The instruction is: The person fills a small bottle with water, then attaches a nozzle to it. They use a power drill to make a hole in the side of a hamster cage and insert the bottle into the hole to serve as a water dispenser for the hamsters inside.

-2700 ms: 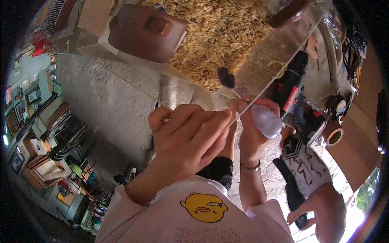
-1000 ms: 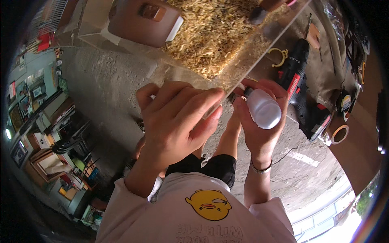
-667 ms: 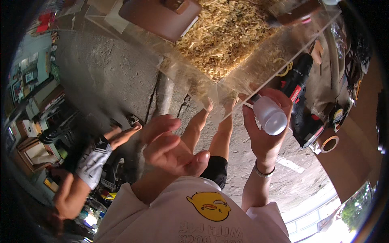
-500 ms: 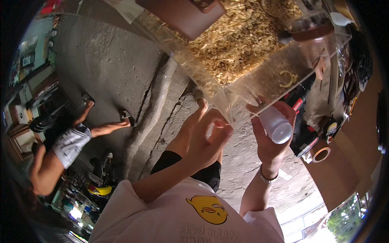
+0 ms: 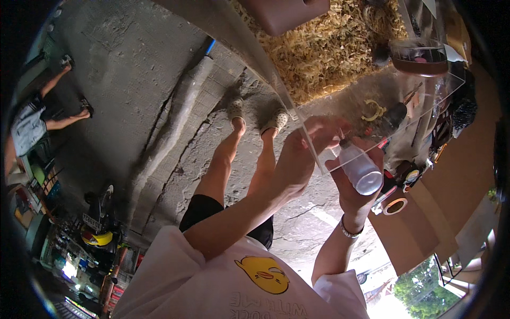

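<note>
A frosted plastic bottle with a thin spout tilts away from me at the near corner of a clear-walled box. My right hand is wrapped round its body. My left hand is at the spout end with its fingers bent together; the box's clear wall lies partly over them, and what they pinch is hard to make out. Wood shavings fill the box behind the wall. A yellowish ring-shaped piece shows through the clear panel beside the bottle.
In the box are a brown plastic piece and a round clear container with a dark band. Cardboard and a roll of tape are at the right. A person is on the far left, above a parked motorbike.
My left hand has moved right, up to the bottle's spout end. The bottle stays in my right hand. The view has shifted, and the person now appears farther left.
</note>
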Tool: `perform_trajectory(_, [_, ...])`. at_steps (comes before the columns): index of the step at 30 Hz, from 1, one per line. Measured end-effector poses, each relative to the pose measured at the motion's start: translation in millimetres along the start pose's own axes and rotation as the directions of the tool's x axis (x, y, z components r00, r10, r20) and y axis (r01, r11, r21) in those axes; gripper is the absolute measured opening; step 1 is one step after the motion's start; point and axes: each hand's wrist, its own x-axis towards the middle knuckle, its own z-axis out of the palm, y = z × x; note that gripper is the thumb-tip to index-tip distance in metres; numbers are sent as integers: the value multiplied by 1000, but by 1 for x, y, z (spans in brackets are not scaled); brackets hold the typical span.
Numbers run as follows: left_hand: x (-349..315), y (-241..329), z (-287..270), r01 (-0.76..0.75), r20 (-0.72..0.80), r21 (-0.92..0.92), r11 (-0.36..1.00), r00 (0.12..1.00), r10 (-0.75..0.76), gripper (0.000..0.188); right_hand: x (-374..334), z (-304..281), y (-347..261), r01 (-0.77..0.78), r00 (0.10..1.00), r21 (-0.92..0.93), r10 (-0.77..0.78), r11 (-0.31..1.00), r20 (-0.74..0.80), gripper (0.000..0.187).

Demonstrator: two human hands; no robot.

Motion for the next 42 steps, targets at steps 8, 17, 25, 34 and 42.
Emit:
perform_trajectory(8, [8,-9,5,-52,-170,-78,996,985,38,29,9,-8,13,194,977,-58,-188,979,97,61])
perform_trajectory(17, [26,-15,-10,-255,103,-8,967,962,254,45,19,-1,31,380,919,97,-387,920,78,64])
perform_trajectory(25, [35,-27,-20,-253,245,-173,952,925,290,52,22,-1,43,534,837,142,-545,834,53,50])
perform_trajectory(34, [39,-27,-11,-347,190,-112,931,912,363,51,41,-9,39,537,812,184,-563,823,153,44])
perform_trajectory(42, [39,-31,-10,-279,210,-226,933,921,327,61,45,-5,33,519,811,229,-559,823,170,42])
